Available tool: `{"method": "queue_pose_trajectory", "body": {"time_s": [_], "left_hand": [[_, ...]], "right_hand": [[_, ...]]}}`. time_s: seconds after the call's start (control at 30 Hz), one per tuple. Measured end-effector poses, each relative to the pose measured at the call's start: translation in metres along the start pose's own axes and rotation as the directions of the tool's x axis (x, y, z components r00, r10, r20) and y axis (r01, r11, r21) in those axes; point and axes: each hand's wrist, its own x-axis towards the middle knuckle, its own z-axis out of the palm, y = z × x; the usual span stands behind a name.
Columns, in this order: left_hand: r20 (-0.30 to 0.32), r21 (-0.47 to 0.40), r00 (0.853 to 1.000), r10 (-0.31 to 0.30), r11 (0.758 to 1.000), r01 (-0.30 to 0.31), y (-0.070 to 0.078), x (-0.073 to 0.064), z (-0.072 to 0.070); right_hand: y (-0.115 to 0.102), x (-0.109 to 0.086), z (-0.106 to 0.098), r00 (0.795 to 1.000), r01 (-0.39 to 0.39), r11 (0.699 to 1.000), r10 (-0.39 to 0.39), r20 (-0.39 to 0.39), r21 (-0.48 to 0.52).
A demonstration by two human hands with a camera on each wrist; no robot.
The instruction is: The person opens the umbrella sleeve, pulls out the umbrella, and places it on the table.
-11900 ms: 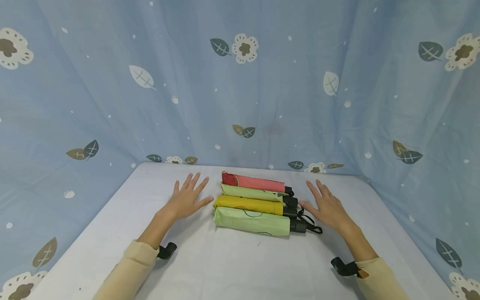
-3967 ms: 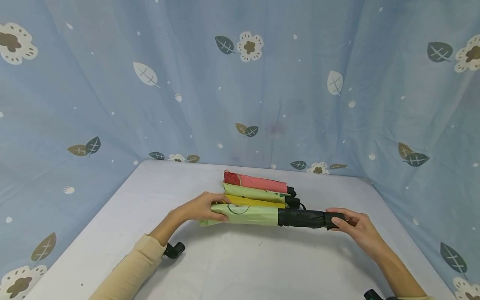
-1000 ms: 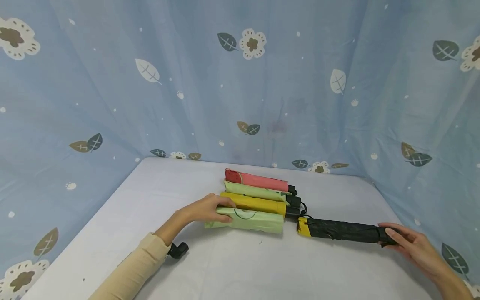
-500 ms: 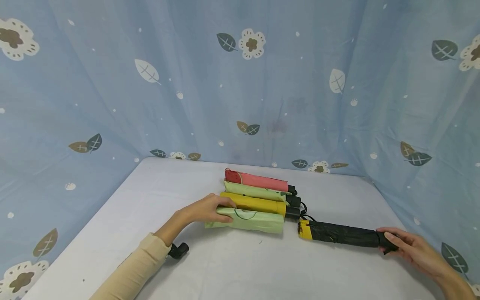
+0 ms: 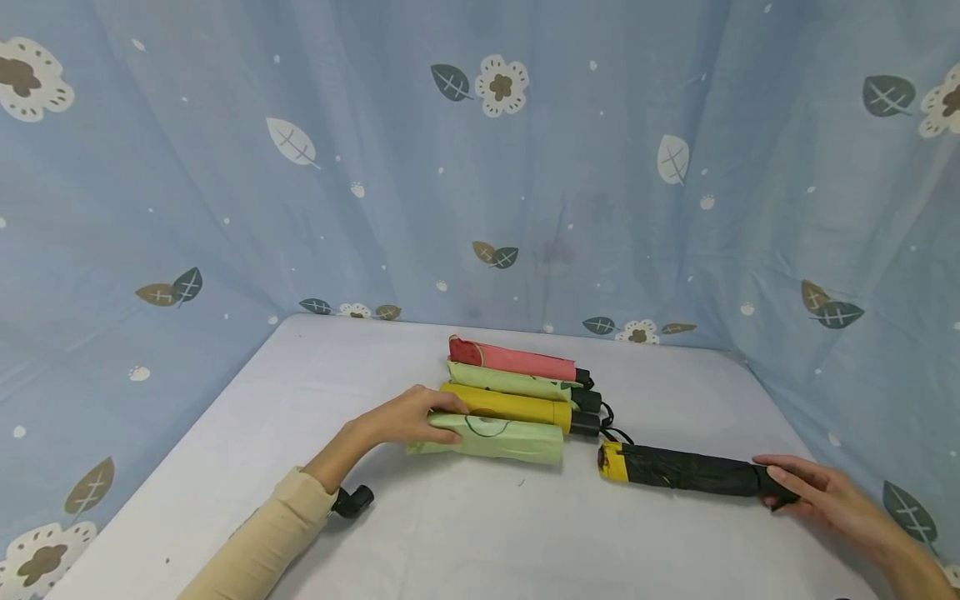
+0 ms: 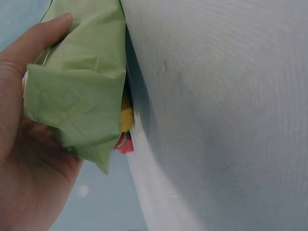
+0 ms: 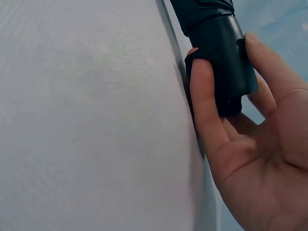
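Note:
A folded black umbrella (image 5: 686, 472) with a yellow tip end lies nearly level at the right, and my right hand (image 5: 832, 498) grips it by its handle. The right wrist view has the thumb and fingers around that black handle (image 7: 219, 55), close beside the table cloth. My left hand (image 5: 412, 417) pinches the left end of a light green umbrella sleeve (image 5: 510, 440) with an avocado print. In the left wrist view the thumb presses the sleeve's crumpled green fabric (image 6: 86, 91). The sleeve and the black umbrella are apart.
Behind the sleeve lie a yellow sleeved umbrella (image 5: 525, 408), a green one (image 5: 510, 382) and a red-pink one (image 5: 525, 362), side by side, black handles to the right. A blue patterned curtain (image 5: 405, 208) surrounds the white table (image 5: 480, 533).
Earlier, four sleeved umbrellas lay together and both hands were free. The right hand has since drawn the black umbrella rightward out of the front sleeve. Over the last second, it has lowered slightly.

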Motion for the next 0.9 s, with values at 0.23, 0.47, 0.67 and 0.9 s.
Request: {"method": "queue_pose_trajectory", "body": {"time_s": [0.23,0.47,0.67,0.9], "left_hand": [[-0.026,-0.031,0.999,0.022,0.999,-0.023,-0.001,-0.002,-0.002],[-0.075,-0.088,0.996,0.053,0.994,-0.059,-0.003,-0.001,-0.006],[-0.088,-0.092,0.996,0.025,0.995,-0.033,-0.004,-0.004,-0.009],[-0.117,-0.111,0.992,0.039,0.992,-0.052,-0.007,-0.008,-0.012]], "right_hand": [[-0.009,0.003,0.007,0.985,-0.14,0.982,0.126,-0.117,-0.123],[-0.014,0.003,0.009,0.974,-0.195,0.967,0.17,-0.151,-0.164],[-0.017,0.001,0.007,0.973,-0.214,0.954,0.188,-0.136,-0.208],[-0.017,-0.002,0.006,0.971,-0.213,0.944,0.177,-0.158,-0.252]]}}
